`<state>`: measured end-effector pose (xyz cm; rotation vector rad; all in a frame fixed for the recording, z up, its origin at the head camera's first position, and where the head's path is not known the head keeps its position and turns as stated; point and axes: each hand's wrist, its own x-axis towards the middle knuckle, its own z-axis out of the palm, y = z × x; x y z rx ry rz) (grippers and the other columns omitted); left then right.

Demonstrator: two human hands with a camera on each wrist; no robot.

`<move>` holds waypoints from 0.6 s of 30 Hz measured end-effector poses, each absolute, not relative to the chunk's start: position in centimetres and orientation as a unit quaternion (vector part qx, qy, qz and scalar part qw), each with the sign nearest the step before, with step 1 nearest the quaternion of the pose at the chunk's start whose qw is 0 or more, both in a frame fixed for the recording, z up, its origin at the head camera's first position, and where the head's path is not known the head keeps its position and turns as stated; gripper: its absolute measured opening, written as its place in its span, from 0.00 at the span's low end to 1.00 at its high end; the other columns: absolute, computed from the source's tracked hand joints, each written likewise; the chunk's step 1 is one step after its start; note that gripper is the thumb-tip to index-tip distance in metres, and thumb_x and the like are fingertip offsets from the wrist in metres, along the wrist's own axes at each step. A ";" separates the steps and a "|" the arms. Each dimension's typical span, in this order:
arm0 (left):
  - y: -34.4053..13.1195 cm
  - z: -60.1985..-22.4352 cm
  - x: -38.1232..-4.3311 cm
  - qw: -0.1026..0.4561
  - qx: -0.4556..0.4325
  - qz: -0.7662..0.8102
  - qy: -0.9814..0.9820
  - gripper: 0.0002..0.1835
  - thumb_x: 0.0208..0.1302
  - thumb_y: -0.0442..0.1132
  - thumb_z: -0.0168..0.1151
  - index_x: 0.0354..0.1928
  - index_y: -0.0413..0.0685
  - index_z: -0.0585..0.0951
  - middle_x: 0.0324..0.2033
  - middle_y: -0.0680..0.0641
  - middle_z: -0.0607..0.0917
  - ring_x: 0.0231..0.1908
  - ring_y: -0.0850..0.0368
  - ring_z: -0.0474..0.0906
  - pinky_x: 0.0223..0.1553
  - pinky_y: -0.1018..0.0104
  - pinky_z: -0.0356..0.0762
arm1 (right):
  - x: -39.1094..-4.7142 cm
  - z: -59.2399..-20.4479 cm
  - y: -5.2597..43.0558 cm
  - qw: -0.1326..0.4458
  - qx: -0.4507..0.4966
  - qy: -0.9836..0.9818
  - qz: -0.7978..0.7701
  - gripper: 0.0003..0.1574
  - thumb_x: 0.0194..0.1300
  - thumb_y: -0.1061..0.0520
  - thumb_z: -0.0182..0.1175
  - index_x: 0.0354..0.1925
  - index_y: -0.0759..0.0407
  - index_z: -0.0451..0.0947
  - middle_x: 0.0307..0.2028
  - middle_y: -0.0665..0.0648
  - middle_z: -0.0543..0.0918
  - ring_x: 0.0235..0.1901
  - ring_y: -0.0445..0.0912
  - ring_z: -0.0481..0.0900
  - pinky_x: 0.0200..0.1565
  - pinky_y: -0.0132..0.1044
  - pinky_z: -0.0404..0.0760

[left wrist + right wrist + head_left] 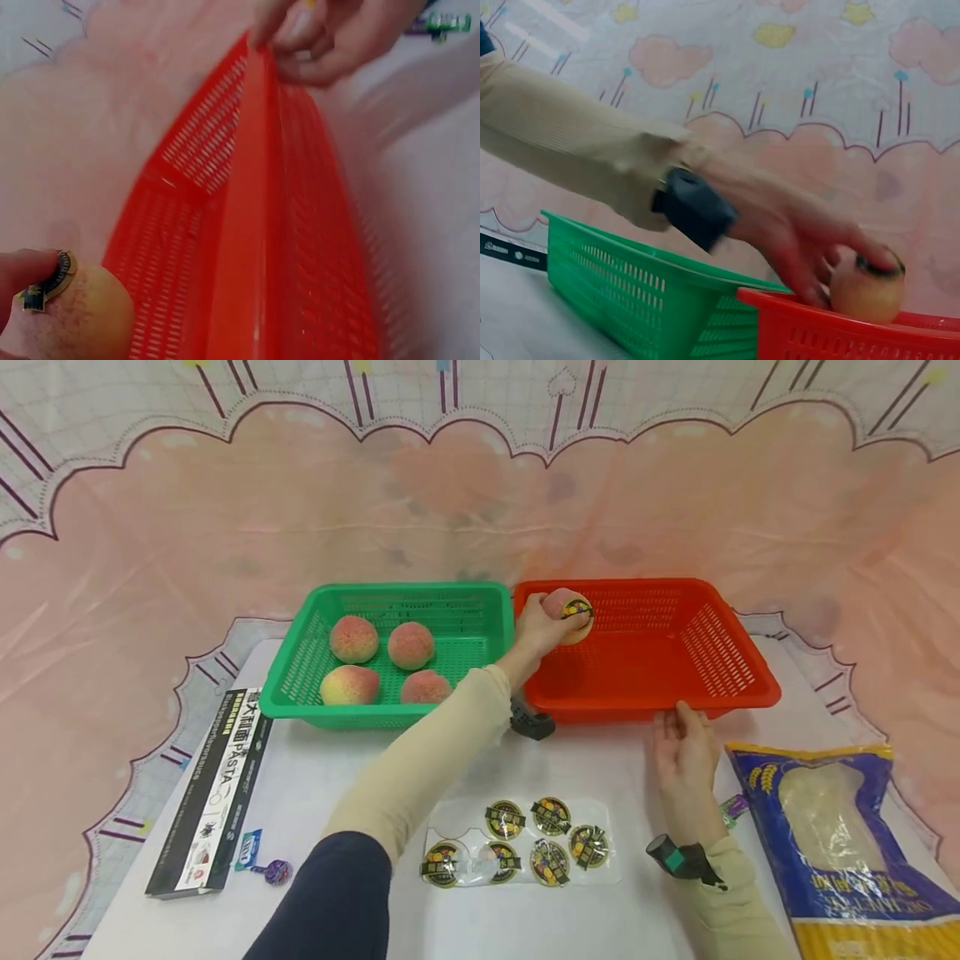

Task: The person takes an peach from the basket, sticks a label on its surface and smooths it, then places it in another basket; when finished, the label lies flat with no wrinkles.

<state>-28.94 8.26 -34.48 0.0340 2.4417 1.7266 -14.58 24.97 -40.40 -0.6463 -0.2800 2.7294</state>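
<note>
My left hand (542, 628) grips a peach (558, 603) over the left end of the red basket (738, 689). A round black-and-gold sticker (60, 274) is on the peach, and the thumb lies on it in the left wrist view. In the right wrist view the peach (866, 292) overlaps the red rim. My right hand (686, 747) is at the front rim of the red basket, its fingertips right at the edge. Several peaches (354, 639) lie in the green basket (300, 710), to the left of the red one.
A clear sheet (525, 842) with several round stickers lies in front of the baskets. At left are a black pasta box (217, 789) and a lollipop (277, 872). A blue-and-yellow bag (832, 827) lies at right, beside a small purple-green wrapped candy (735, 807).
</note>
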 end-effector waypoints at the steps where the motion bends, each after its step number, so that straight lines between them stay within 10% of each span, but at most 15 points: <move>1: 8.8 -34.8 -29.4 0.077 0.007 0.567 0.820 0.39 0.47 0.50 0.67 0.59 0.50 0.60 0.50 0.50 0.73 0.49 0.56 0.70 0.47 0.65 0.74 | -14.6 -40.4 25.0 0.159 -0.225 -0.098 0.956 0.22 0.54 0.70 0.57 0.46 0.56 0.65 0.43 0.52 0.68 0.45 0.43 0.63 0.54 0.34 0.66; 18: 11.7 -40.3 -33.6 0.154 -0.075 0.576 0.799 0.53 0.42 0.47 0.71 0.66 0.51 0.47 0.60 0.42 0.62 0.60 0.49 0.59 0.54 0.61 0.70 | -14.6 -40.8 25.0 0.156 -0.213 -0.108 0.959 0.20 0.54 0.70 0.57 0.44 0.57 0.65 0.45 0.50 0.64 0.51 0.42 0.59 0.62 0.32 0.59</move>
